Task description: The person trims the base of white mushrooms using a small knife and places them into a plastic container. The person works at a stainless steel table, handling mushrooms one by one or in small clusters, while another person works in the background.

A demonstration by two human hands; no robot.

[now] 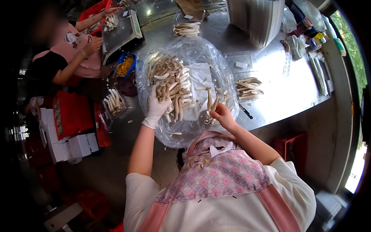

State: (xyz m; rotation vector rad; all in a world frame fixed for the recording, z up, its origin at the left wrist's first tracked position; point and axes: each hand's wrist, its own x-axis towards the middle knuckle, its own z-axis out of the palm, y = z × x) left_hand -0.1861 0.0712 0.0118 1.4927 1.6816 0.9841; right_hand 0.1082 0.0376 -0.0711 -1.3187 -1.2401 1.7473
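Observation:
My left hand (156,108), in a white glove, grips a bunch of brown-capped, pale-stemmed mushrooms (163,92) at the left of an open clear plastic bag (203,47). Beyond it lies a heap of similar mushrooms (166,68), partly beside a white sheet (203,78). At the bag's near right side, my bare right hand (224,116) pinches a slim mushroom (215,103) low on its stem. Another mushroom (209,98) stands close to it; whether my fingers also hold that one, I cannot tell. Trimmed mushroom bits (210,120) lie below these fingers.
Clear trays of mushrooms sit right (249,88), behind (187,29) and left (115,102). A black-handled knife (246,112) lies near the steel table's edge. Stacked clear trays (258,20) rise behind. A blue basket (126,64) holds rubber bands. A co-worker's hands (94,46) are near a scale (123,34).

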